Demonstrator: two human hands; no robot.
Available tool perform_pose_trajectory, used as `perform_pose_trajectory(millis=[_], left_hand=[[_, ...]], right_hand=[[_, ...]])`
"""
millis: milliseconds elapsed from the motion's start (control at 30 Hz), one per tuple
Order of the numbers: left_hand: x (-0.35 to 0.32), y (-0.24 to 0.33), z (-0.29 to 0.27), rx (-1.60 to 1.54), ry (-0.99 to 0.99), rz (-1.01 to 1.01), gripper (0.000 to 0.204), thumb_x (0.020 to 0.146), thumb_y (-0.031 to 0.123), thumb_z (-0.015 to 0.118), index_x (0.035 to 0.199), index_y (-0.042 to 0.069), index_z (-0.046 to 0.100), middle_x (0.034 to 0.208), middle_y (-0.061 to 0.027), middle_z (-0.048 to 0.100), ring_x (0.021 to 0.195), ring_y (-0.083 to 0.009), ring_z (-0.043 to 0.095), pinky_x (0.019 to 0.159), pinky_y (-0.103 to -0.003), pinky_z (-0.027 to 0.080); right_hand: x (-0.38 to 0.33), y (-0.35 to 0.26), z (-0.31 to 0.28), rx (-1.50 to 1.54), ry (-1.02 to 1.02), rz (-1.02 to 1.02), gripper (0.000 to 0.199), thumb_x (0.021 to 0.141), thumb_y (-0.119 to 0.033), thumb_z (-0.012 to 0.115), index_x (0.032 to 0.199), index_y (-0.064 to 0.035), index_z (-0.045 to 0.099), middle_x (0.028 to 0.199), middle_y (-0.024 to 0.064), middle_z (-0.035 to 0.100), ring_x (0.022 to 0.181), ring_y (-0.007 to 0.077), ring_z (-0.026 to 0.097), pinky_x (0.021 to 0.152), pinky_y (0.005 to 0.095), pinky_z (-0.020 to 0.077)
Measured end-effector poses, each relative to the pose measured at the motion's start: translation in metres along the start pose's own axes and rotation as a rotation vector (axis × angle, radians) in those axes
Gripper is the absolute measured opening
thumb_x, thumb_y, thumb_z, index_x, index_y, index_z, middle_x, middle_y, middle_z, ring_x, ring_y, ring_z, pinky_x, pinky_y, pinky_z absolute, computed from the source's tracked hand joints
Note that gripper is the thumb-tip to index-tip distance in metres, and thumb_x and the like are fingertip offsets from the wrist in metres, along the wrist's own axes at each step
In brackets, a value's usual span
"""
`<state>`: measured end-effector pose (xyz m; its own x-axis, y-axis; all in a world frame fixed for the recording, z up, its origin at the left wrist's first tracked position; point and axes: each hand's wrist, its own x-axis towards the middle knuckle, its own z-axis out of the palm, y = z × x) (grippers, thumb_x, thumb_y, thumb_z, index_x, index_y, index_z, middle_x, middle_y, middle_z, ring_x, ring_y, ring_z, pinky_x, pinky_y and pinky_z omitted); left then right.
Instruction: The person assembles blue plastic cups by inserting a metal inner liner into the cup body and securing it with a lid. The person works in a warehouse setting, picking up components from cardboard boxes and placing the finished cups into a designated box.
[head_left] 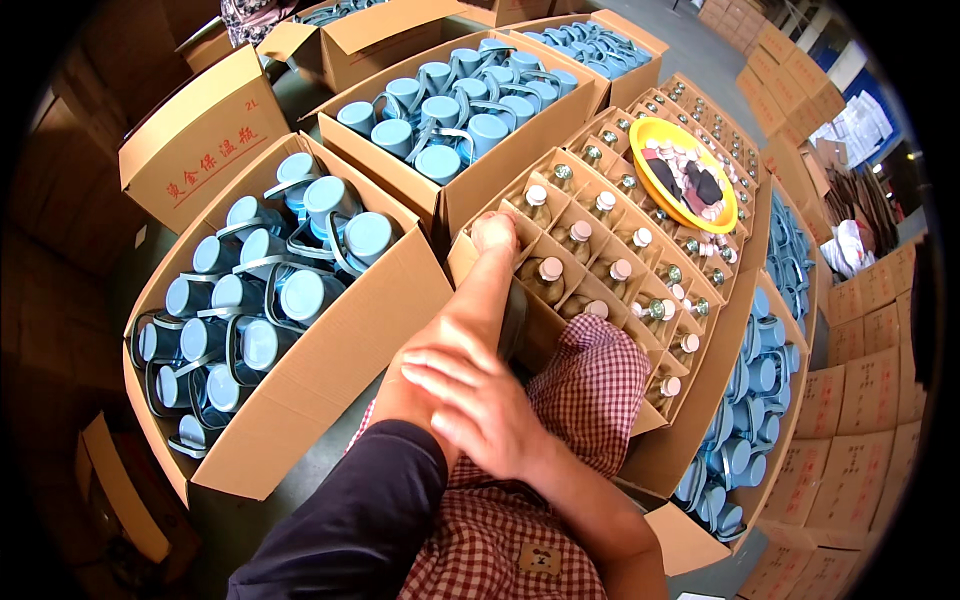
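Grey floor (690, 55) runs beneath the whole room, and stacked brown cartons (840, 420) line the right side. Nearer, open cartons (330, 370) full of blue lidded flasks (310, 297) stand left, ahead and right of the person. Between them sits a divided carton (460, 262) of glass bottles (537, 212), with a yellow basin (660, 194) lying on top farther back. The right hand (480, 405) lies across the left forearm, fingers extended, gripping nothing. The left hand (495, 232) is at the divided carton's corner; I cannot tell whether it grips. Pale stoppers (551, 268) cap many bottles.
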<state>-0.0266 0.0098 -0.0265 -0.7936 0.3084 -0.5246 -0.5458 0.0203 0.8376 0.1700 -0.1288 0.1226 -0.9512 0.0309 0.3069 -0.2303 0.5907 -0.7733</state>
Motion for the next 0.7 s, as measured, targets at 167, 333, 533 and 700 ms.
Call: perform_pose_trajectory(millis=[167,333,533,700], left_hand=[[0.015,-0.022,-0.006,0.014,-0.050,0.046,0.013,0.075,0.010,0.057,0.074,0.002,0.066,0.066,-0.0106,0.062,0.061,-0.0200,0.057,0.057,-0.033,0.046],[0.003,-0.015,0.002,-0.022,-0.105,0.082,0.013,0.077,0.009,0.054,0.079,0.001,0.065,0.062,-0.0117,0.060,0.050,-0.0193,0.052,0.047,-0.032,0.044],[-0.023,0.009,0.003,-0.007,-0.056,-0.060,0.010,0.077,0.005,0.054,0.079,0.001,0.062,0.061,-0.0095,0.058,0.048,-0.0182,0.051,0.042,-0.031,0.041],[-0.015,0.005,0.002,0.024,-0.063,-0.017,0.009,0.078,0.004,0.054,0.081,0.002,0.063,0.062,-0.0086,0.058,0.048,-0.0178,0.052,0.042,-0.030,0.041]], right_hand=[[0.021,0.051,-0.008,-0.269,0.026,0.124,0.052,0.095,-0.037,0.040,0.137,-0.0080,0.044,0.148,0.0132,0.031,0.140,0.0356,0.018,0.111,0.0562,0.0111],[0.027,0.079,0.000,-0.349,0.215,0.252,0.049,0.093,-0.034,0.045,0.135,-0.0070,0.046,0.147,0.0162,0.032,0.140,0.0362,0.019,0.111,0.0558,0.0136],[0.024,-0.033,0.020,0.025,-0.279,-0.165,0.065,0.093,-0.057,0.034,0.139,-0.0126,0.042,0.150,0.0148,0.028,0.141,0.0360,0.018,0.111,0.0563,0.0112],[0.039,-0.043,0.024,0.035,-0.283,-0.239,0.075,0.088,-0.066,0.031,0.142,-0.0138,0.038,0.149,0.0151,0.029,0.140,0.0361,0.019,0.110,0.0582,0.0138]])
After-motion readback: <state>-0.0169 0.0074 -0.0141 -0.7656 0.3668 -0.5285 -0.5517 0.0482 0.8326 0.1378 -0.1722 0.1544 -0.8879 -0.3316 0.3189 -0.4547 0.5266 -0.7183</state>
